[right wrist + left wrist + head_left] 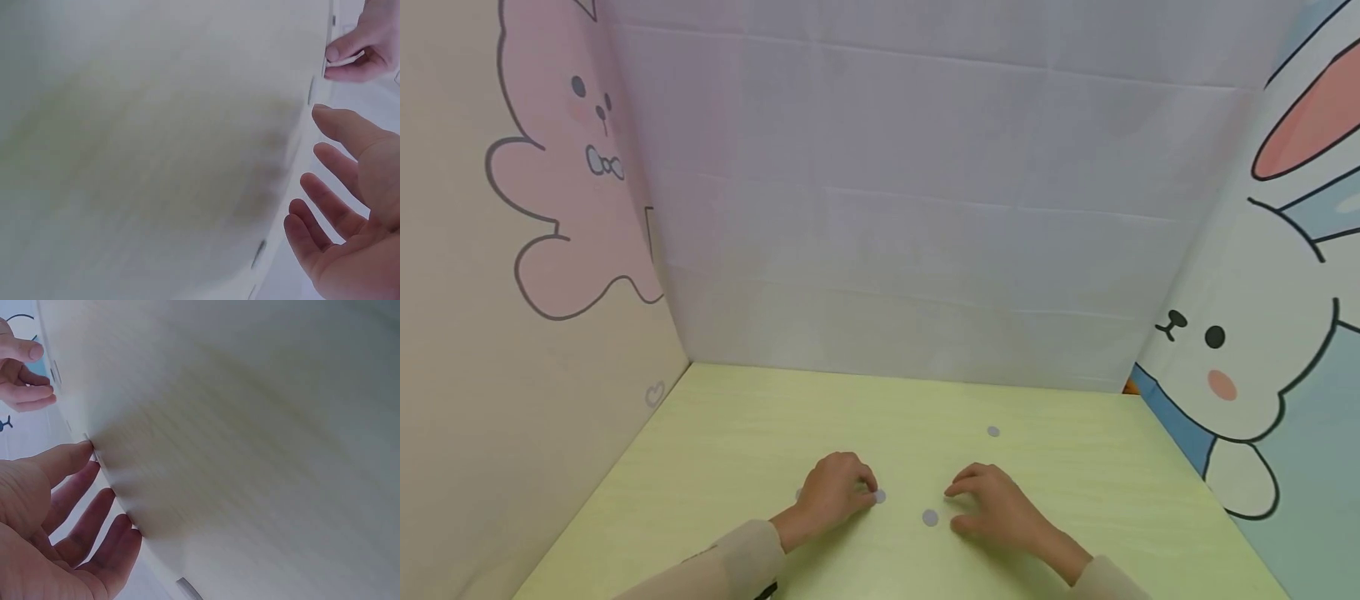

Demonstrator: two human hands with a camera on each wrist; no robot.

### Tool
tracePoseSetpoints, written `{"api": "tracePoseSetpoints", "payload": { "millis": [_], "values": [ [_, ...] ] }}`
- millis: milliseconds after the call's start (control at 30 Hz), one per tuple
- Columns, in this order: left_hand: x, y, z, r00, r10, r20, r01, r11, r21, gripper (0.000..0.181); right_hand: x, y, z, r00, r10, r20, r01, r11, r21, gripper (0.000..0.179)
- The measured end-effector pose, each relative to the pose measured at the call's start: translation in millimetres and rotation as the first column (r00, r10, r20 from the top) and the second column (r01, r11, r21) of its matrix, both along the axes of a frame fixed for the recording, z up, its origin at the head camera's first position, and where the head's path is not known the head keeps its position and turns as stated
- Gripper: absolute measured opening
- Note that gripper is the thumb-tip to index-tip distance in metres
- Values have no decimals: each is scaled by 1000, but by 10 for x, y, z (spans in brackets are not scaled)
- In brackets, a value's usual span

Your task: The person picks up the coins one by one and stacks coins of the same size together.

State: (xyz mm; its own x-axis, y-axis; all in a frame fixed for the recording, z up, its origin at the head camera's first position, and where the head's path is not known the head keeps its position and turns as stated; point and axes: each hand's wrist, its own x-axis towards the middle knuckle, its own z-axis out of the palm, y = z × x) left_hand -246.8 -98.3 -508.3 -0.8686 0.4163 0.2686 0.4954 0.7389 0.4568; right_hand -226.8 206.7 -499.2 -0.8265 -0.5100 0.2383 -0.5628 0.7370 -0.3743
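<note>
Thumb and index finger of my left hand [831, 493] pinch a small flat grey disc [881, 496] down at the tabletop. The left wrist view has the same disc [94, 452] edge-on between thumb and fingertip, the other fingertips touching the surface. My right hand [997, 510] is low over the table with its fingers spread and nothing between them. A second grey disc [930, 517] lies just left of the right thumb. In the right wrist view the fingers of the right hand [356, 200] are loosely bent, apart from that disc [310, 90].
Another grey disc [993, 431] lies farther back, beyond the right hand. One more disc [799, 494] peeks out behind the left wrist, mostly hidden. The pale yellow table [760, 417] ends at a white back sheet [925, 250], with cartoon-printed panels [1225, 275] at both sides.
</note>
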Motion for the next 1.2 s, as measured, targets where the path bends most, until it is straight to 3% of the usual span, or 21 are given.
{"api": "tracePoseSetpoints", "payload": {
  "millis": [100, 300, 600, 967, 1200],
  "values": [
    [9, 5, 14, 1000, -1, -3, 1, 1000, 1, 10, -25, 133, 34, 999, -21, -28, 20, 1000, -18, 29],
    [25, 8, 24, 1000, 6, -1, -6, 1000, 1, 11, -80, 391, 130, 996, -83, 12, 84, 993, -79, 31],
    [6, 16, 4, 1000, 5, 17, -6, 1000, 9, 10, -321, 690, 212, 988, -156, 15, 157, 984, -90, 36],
    [17, 8, 26, 1000, -17, -1, 17, 1000, 6, 10, -698, 821, 89, 971, -239, 25, 240, 968, -78, 42],
    [7, 5, 27, 1000, -20, 2, 20, 1000, 4, 10, -831, 778, 43, 954, -290, 74, 297, 949, -108, 45]
  ]
}}
